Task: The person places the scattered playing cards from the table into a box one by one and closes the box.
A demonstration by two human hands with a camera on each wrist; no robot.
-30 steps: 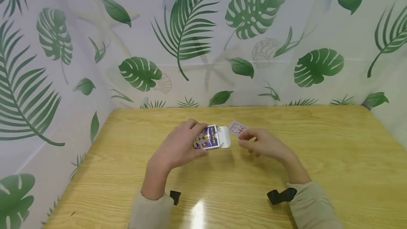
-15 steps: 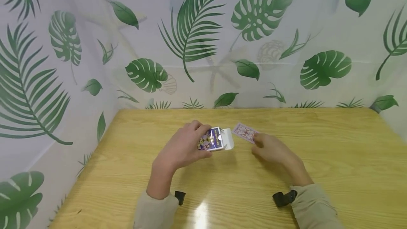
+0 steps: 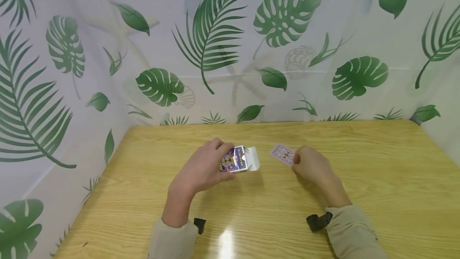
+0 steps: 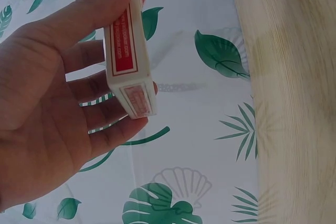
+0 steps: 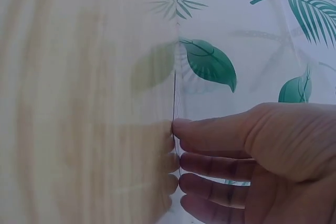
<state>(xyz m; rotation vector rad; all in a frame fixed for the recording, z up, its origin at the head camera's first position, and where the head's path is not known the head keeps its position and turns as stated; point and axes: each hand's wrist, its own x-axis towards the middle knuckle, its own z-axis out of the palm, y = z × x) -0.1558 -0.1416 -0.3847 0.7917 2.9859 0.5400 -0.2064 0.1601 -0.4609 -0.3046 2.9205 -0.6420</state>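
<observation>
In the head view my left hand [image 3: 199, 167] grips a purple card box [image 3: 231, 160] by its sides, its white flap folded out to the right. The left wrist view shows the box's red-and-white side [image 4: 123, 40] between the thumb and fingers. My right hand [image 3: 314, 167] holds a playing card [image 3: 282, 154] by its right end, its patterned back facing up. Seen edge-on in the right wrist view, the card is a thin line [image 5: 175, 98] at the thumb and fingertips, at or just above the tabletop. A gap separates card and box.
A yellow wooden table [image 3: 377, 179] lies under both hands. Behind it and along the left hangs a white cloth [image 3: 223, 103] with green leaf prints. Black straps [image 3: 318, 222] sit at the wrists, by the beige sleeves.
My right hand has drawn away to the right with the card, widening the gap to the box. More of the card's back shows. My left hand keeps its hold on the card box.
</observation>
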